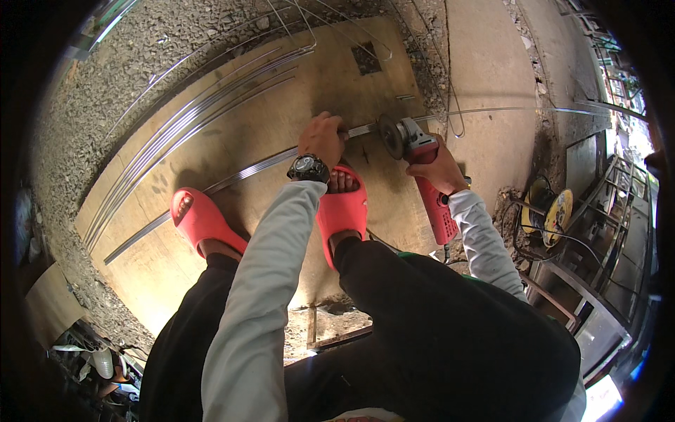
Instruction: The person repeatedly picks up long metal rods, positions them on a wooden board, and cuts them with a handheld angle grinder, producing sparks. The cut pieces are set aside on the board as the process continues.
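My right hand (439, 169) is wrapped round a red angle grinder (437, 211). Its disc (391, 136) stands at the bundle of thin metal rods (260, 166), just right of my left hand; whether it touches them I cannot tell. My left hand (322, 137), with a dark wristwatch (308, 167) at its wrist, is closed on the rods, its fingertips partly hidden. The bundle runs slantwise across a wooden board (281, 105). My feet, in red slides (204, 221), are on the board, the left one over the rods.
More loose rods (169, 133) lie at the board's far left, and bent wires (337, 28) beyond it. A yellow cable reel (559, 218) stands at right beside metal frames (590, 302). Gravel (190, 42) borders the board. A cord leaves the grinder's lower end.
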Demonstrator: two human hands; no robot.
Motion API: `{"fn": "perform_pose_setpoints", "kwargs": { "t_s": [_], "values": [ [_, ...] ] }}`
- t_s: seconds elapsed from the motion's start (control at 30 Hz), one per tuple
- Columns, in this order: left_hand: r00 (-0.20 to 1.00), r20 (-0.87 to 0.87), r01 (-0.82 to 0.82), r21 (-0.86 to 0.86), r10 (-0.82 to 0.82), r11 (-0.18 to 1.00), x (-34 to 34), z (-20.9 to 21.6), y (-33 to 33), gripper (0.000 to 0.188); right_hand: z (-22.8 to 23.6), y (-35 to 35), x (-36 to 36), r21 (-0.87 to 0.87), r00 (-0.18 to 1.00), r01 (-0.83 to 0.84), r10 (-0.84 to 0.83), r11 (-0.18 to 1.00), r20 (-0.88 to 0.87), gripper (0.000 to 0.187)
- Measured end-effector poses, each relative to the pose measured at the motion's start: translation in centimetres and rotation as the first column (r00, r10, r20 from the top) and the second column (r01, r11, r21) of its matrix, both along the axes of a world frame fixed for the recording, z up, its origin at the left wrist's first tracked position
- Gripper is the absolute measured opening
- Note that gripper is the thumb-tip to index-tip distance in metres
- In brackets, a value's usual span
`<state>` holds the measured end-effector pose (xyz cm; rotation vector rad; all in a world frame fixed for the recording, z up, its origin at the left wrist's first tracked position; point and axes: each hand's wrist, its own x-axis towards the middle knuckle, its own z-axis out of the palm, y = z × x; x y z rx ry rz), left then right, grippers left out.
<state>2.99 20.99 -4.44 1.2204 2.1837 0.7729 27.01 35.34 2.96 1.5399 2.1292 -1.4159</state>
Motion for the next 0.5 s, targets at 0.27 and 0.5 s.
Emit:
{"fn": "perform_pose_setpoints", "kwargs": {
  "t_s": [0.27, 0.5],
  "values": [
    [1.0, 0.013, -0.016, 0.009, 0.016, 1.0, 0.0, -0.5, -0.3, 0.012, -0.2, 0.0, -0.1, 0.009, 1.0, -0.001, 0.001, 1.0, -0.018, 0.093],
    [1.0, 0.015, -0.005, 0.02, 0.004, 1.0, 0.0, -0.5, -0.4, 0.011, -1.2, -0.2, 0.3, -0.009, 1.0, 0.008, -0.008, 1.0, -0.027, 0.092]
  ]
}}
